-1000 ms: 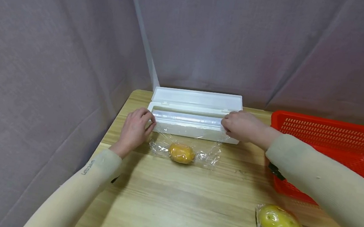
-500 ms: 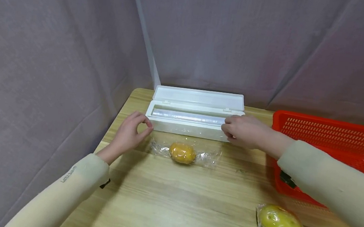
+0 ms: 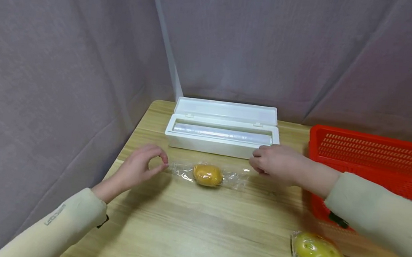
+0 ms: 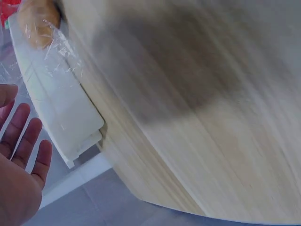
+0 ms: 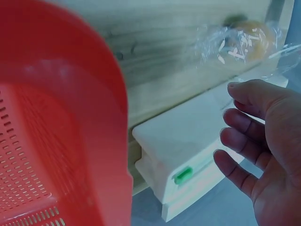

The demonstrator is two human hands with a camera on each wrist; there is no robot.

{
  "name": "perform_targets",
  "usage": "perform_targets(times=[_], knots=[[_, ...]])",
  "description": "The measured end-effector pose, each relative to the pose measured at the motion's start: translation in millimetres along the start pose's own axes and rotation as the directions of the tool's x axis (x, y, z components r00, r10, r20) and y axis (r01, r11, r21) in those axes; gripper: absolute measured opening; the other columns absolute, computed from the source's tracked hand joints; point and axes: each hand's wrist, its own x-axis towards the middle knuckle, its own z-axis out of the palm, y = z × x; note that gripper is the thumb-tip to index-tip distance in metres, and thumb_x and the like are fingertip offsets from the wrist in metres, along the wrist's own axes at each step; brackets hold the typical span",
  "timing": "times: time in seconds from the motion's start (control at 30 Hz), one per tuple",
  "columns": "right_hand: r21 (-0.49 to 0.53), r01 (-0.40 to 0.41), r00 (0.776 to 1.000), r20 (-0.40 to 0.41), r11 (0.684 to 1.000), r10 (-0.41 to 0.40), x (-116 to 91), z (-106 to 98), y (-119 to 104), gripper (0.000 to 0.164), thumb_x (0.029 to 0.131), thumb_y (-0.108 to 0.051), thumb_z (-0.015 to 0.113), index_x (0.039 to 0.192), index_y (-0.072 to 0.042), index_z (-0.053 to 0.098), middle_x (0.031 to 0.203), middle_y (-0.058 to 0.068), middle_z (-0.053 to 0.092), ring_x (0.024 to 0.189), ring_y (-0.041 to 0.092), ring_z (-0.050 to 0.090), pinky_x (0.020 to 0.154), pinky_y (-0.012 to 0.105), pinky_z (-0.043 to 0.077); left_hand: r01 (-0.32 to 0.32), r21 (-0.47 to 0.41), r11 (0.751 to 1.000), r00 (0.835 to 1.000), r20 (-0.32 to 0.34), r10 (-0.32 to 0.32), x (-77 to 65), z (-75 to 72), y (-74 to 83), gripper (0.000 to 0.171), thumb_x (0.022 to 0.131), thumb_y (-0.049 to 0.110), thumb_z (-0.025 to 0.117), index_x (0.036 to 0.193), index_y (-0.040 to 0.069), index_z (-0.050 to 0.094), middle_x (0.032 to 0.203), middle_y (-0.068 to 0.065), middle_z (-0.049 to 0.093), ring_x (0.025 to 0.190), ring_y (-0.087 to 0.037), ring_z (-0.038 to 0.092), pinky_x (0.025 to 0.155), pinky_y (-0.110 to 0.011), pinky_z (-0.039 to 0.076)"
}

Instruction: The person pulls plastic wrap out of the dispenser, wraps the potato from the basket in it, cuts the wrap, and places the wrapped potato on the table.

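Observation:
In the head view, a sheet of plastic wrap [image 3: 235, 179] spreads around an orange-yellow oval fruit [image 3: 207, 175] on the table. My left hand [image 3: 141, 164] pinches the wrap at its left end, thumb and index fingertip brought together. At the right end, the thumb and index finger of my right hand [image 3: 276, 164] pinch the sheet's far edge; the other fingers are loosely bent in the right wrist view. Just behind the fruit stands a white wrap dispenser [image 3: 207, 146], lid [image 3: 226, 111] raised, with a roll of plastic wrap [image 3: 222, 133] inside.
A red perforated basket [image 3: 374, 139] stands on the right, partly behind my right forearm. A yellow, wrapped oblong fruit [image 3: 317, 252] lies in front of it on the wooden table [image 3: 194, 233]. Grey curtains [image 3: 253, 45] hang behind and to the left.
Both hands have moved from the dispenser toward me and down, bringing the wrap's far edge close to the fruit. The sheet now appears separate from the roll.

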Motion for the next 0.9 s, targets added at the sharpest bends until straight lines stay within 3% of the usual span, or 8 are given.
perform_targets(times=[0.13, 0.27, 0.4, 0.5, 0.7, 0.8, 0.9], knots=[[0.003, -0.004, 1.000, 0.031, 1.000, 0.004, -3.4, 1.7, -7.9, 0.037, 0.083, 0.003, 0.080, 0.074, -0.019, 0.051, 0.073, -0.007, 0.045, 0.070, 0.016, 0.050, 0.059, 0.033, 0.047, -0.113, 0.131, 0.985, 0.993, 0.050, 0.107, -7.8, 1.1, 2.2, 0.017, 0.088, 0.006, 0.084, 0.093, 0.015, 0.071, 0.094, 0.001, 0.076, 0.094, -0.024, 0.072, 0.083, -0.046, 0.056], [-0.003, -0.002, 0.998, 0.065, 1.000, 0.002, -4.9, 8.0, -14.0, 0.033, 0.083, 0.002, 0.081, 0.076, -0.018, 0.056, 0.074, -0.005, 0.050, 0.071, 0.017, 0.052, 0.060, 0.034, 0.049, -0.214, 0.239, 0.947, 0.975, 0.109, 0.193, -12.8, 2.6, 2.4, 0.017, 0.088, 0.006, 0.083, 0.093, 0.016, 0.071, 0.093, 0.003, 0.075, 0.096, -0.024, 0.072, 0.081, -0.045, 0.055], [-0.029, 0.029, 0.996, 0.089, 0.999, -0.027, -1.9, 16.6, -20.1, 0.026, 0.084, 0.001, 0.078, 0.077, -0.017, 0.060, 0.076, -0.003, 0.056, 0.073, 0.020, 0.056, 0.063, 0.037, 0.051, -0.292, 0.293, 0.910, 0.955, 0.147, 0.259, -17.2, 5.0, 0.9, 0.022, 0.085, -0.001, 0.084, 0.091, 0.014, 0.069, 0.095, 0.001, 0.074, 0.098, -0.024, 0.071, 0.084, -0.043, 0.056], [-0.047, 0.037, 0.994, 0.105, 0.998, -0.032, 2.6, 23.7, -22.6, 0.022, 0.086, 0.000, 0.076, 0.079, -0.017, 0.063, 0.078, -0.001, 0.059, 0.074, 0.021, 0.059, 0.064, 0.038, 0.052, -0.344, 0.353, 0.870, 0.937, 0.183, 0.296, -20.5, 7.5, 0.3, 0.022, 0.084, -0.004, 0.082, 0.090, 0.012, 0.068, 0.097, 0.000, 0.074, 0.098, -0.024, 0.070, 0.087, -0.042, 0.056], [-0.185, 0.049, 0.991, 0.133, 0.982, -0.024, 8.3, 40.6, -24.0, 0.014, 0.085, -0.007, 0.079, 0.084, -0.019, 0.071, 0.085, -0.001, 0.067, 0.081, 0.021, 0.065, 0.064, 0.037, 0.054, -0.442, 0.487, 0.753, 0.896, 0.277, 0.346, -20.0, 13.7, 1.9, 0.012, 0.093, 0.002, 0.068, 0.098, 0.012, 0.071, 0.100, -0.002, 0.073, 0.099, -0.025, 0.069, 0.090, -0.041, 0.055], [-0.254, 0.054, 0.993, 0.111, 0.966, -0.026, 8.6, 44.9, -26.0, 0.013, 0.085, -0.008, 0.079, 0.083, -0.019, 0.073, 0.084, -0.001, 0.069, 0.081, 0.020, 0.066, 0.064, 0.037, 0.054, -0.464, 0.516, 0.720, 0.885, 0.307, 0.351, -16.6, 17.1, 3.3, 0.013, 0.094, 0.002, 0.064, 0.099, 0.012, 0.071, 0.099, -0.001, 0.072, 0.099, -0.025, 0.068, 0.090, -0.040, 0.054], [-0.273, 0.040, 0.995, 0.095, 0.961, -0.015, 8.5, 46.2, -27.4, 0.013, 0.085, -0.009, 0.079, 0.081, -0.019, 0.073, 0.081, -0.001, 0.068, 0.079, 0.020, 0.067, 0.063, 0.038, 0.054, -0.468, 0.524, 0.712, 0.883, 0.319, 0.345, -14.4, 20.2, 4.1, 0.011, 0.093, 0.003, 0.066, 0.098, 0.012, 0.070, 0.098, -0.002, 0.070, 0.096, -0.024, 0.067, 0.088, -0.039, 0.054]])
